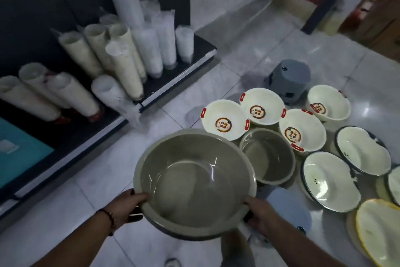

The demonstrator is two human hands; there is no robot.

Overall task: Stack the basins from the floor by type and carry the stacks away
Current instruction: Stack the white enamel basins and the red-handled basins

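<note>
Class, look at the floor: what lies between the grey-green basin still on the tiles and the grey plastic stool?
In the head view, two white basins with red handles lie between the grey-green basin on the floor and the grey stool.

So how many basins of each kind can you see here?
Grey-green basins: 2, one held, one on the floor
White with red handles: 4
White with dark rim: 3
Yellow-rimmed: 1
Total: 10

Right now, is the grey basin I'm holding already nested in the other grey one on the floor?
No, both hands hold the grey basin up by its rim, beside the smaller grey basin on the floor.
</note>
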